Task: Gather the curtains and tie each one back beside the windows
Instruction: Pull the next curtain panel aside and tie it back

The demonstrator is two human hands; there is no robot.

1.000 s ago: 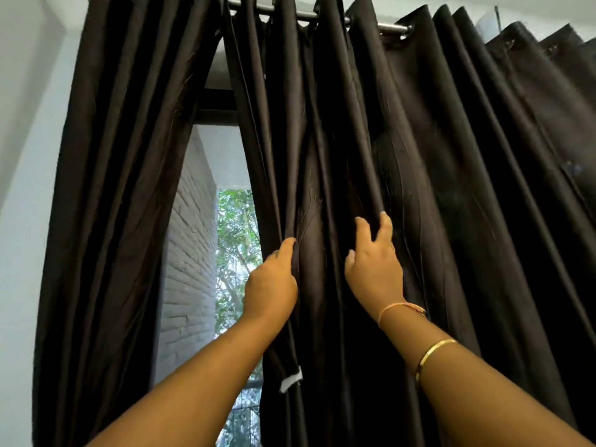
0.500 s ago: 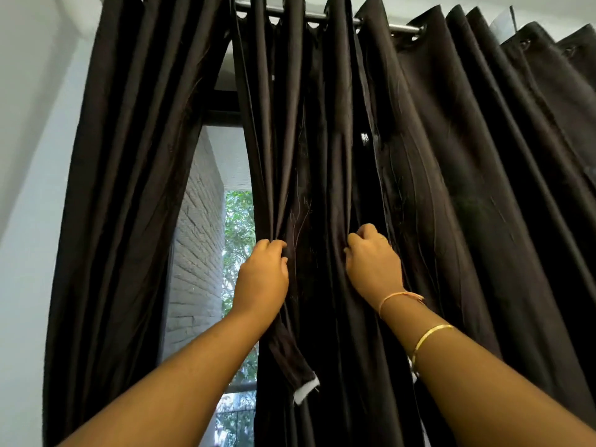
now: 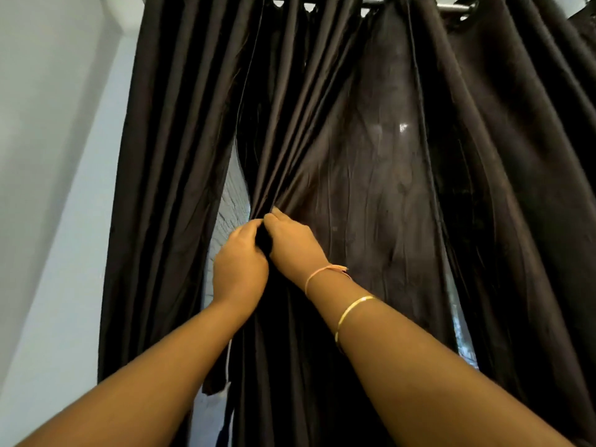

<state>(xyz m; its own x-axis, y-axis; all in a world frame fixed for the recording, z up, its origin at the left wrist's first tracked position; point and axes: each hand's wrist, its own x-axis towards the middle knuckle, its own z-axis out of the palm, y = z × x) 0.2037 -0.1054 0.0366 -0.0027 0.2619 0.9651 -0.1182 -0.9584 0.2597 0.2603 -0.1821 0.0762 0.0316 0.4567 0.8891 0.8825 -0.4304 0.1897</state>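
Dark brown eyelet curtains hang from a metal rod (image 3: 451, 7) across the view. The middle curtain (image 3: 364, 150) is bunched into folds at its left edge, where both hands meet. My left hand (image 3: 240, 269) grips that bunch from the left. My right hand (image 3: 293, 246), with a thread band and a gold bangle on the wrist, grips the same folds from the right. A second curtain (image 3: 167, 175) hangs loose at the left. A dark strip of fabric with a white tag (image 3: 217, 379) dangles below my left wrist.
A pale wall (image 3: 54, 188) stands at the left. A narrow gap between the two curtains shows a grey brick wall (image 3: 230, 201) outside. Another slit of daylight (image 3: 461, 330) shows at the lower right. More dark curtain (image 3: 532, 188) fills the right side.
My right hand has drawn the curtain folds leftward until it meets my left hand. The gap to the window has narrowed, and the view has moved closer and to the left.
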